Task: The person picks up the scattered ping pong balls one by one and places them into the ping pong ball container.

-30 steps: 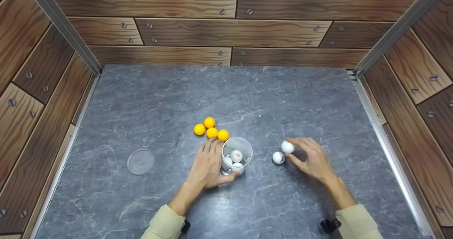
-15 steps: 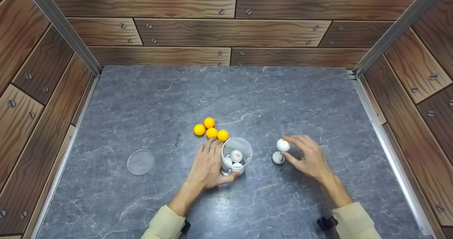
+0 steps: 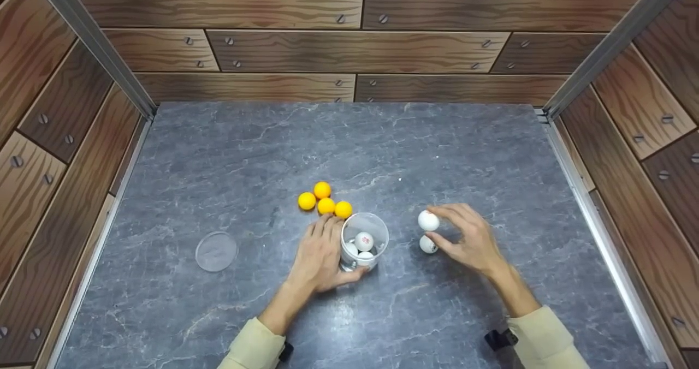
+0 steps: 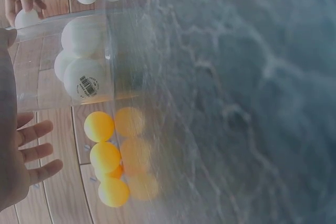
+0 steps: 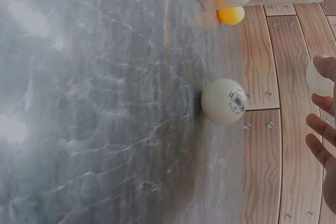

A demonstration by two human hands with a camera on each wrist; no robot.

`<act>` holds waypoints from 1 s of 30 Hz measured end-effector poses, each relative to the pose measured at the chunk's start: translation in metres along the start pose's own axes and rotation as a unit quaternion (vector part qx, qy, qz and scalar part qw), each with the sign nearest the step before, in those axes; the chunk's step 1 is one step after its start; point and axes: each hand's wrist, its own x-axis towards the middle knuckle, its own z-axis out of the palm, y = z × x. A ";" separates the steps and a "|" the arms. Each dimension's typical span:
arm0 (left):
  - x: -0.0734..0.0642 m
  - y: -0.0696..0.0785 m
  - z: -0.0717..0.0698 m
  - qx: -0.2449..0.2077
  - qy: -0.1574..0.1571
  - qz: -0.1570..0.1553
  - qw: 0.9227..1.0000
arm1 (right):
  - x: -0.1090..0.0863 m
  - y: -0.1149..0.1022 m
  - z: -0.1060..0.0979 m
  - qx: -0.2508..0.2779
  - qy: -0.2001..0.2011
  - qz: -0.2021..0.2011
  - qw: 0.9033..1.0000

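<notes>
In the head view, my left hand (image 3: 318,254) holds a clear plastic jar (image 3: 377,232), its thumb on the near side and the fingers around the left. The jar stands upright and uncapped, with several white ping-pong balls (image 3: 364,242) visible inside. My right hand (image 3: 471,239) pinches a white ping-pong ball (image 3: 428,220) between thumb and fingertips. The right wrist view has that held ball (image 5: 318,80) raised off the surface. Below it, a second white ball (image 5: 223,101) with a printed mark lies on the table. Several orange ping-pong balls (image 3: 326,206) cluster just beyond my left fingers.
A round clear lid (image 3: 217,251) lies flat on the dark marbled table (image 3: 246,145), left of my left hand. Wood-patterned walls (image 3: 284,49) with metal edge strips (image 3: 600,238) enclose the back and sides.
My right hand has carried the pinched white ball leftward and slightly away from me, past the ball on the table. My left hand and the jar have stayed in place.
</notes>
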 end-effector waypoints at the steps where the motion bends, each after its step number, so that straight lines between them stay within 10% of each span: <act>1: 0.000 0.000 0.000 0.000 -0.002 -0.001 1.000 | 0.001 -0.001 0.000 0.000 0.001 -0.001 1.000; 30: 0.000 0.001 -0.002 0.009 -0.023 -0.004 1.000 | 0.033 -0.031 0.009 0.042 0.015 -0.033 0.998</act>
